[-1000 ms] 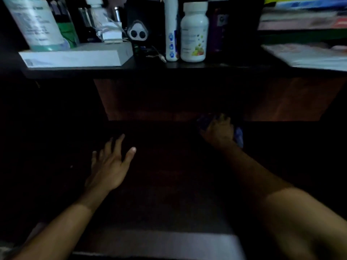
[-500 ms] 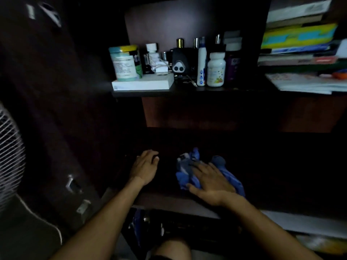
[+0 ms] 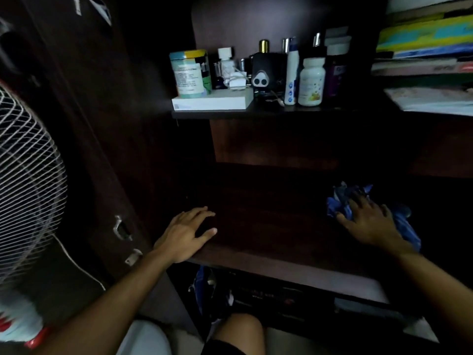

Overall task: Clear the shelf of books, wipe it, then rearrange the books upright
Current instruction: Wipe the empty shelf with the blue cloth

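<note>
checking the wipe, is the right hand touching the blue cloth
Touching: the head view shows the right hand spread flat on the blue cloth, pressing it onto the shelf.

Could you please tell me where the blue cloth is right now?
In the head view, the blue cloth lies on the right part of the dark shelf, bunched under the right hand, which presses on it.

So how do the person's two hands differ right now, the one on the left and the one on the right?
The left hand rests bare on the dark shelf near its left front edge; the right hand lies farther right, pressing a crumpled blue cloth. The left hand holds nothing; the right hand has cloth under its spread fingers. Both lie palm down with straight fingers on the same shelf.
</note>
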Tool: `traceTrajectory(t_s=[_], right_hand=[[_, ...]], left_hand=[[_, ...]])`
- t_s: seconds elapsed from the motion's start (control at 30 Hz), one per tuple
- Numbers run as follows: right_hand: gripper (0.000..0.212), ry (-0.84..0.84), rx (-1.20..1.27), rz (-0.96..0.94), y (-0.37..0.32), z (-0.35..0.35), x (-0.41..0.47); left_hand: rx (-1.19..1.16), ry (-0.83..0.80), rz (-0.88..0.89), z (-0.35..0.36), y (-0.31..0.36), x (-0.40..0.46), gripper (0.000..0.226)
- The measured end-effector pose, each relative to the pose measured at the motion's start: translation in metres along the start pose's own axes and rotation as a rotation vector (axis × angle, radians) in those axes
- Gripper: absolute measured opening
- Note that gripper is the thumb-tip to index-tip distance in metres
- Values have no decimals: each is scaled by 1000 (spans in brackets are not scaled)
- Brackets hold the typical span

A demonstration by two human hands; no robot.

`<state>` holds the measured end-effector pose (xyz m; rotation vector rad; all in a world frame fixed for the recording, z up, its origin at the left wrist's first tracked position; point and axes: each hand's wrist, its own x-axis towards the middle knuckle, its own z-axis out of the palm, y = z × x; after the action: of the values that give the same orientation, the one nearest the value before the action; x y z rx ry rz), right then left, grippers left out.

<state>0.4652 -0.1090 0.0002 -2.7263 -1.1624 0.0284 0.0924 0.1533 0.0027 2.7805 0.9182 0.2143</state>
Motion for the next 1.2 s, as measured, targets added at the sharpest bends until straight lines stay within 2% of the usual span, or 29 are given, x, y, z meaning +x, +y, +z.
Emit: traceTrajectory(t_s=[0.17, 0.3, 0.4, 0.47, 0.53, 0.63, 0.77, 0.87, 0.93, 1.07, 1.13, 1.2], right_hand=[[77, -22, 19, -91, -64, 13, 95], [102, -82, 52, -281, -159, 48, 170], [85, -100, 103, -412, -242, 62, 193], [81, -91, 129, -497, -288, 67, 203], [82, -89, 161, -553, -318, 72, 214], [81, -103, 178, -543, -337, 75, 217], [72, -95, 183, -523, -338, 68, 175], [62, -118, 181, -582, -345, 63, 103], [53, -155, 152, -610, -348, 54, 47], [47, -291, 144, -717, -333, 40, -49], [50, -304, 120, -786, -323, 37, -77], [48, -305, 149, -838, -317, 37, -99]], left_hand=[[-15, 4, 3, 0, 2, 3, 55], [-50, 32, 13, 0, 4, 1, 48], [-90, 70, 4, 3, -1, 0, 41], [-104, 87, 20, 4, -2, 0, 40], [-117, 80, 24, 5, -6, 1, 41], [-136, 89, 43, 3, -6, 2, 40], [-195, 147, 45, 3, -4, 0, 50], [-226, 255, 132, 2, -5, -3, 72], [-243, 285, 140, 0, -3, -6, 79], [-181, 254, 98, -9, 18, -25, 68], [-63, 210, 103, -9, 27, -43, 60], [-55, 148, 71, -9, 28, -69, 57]])
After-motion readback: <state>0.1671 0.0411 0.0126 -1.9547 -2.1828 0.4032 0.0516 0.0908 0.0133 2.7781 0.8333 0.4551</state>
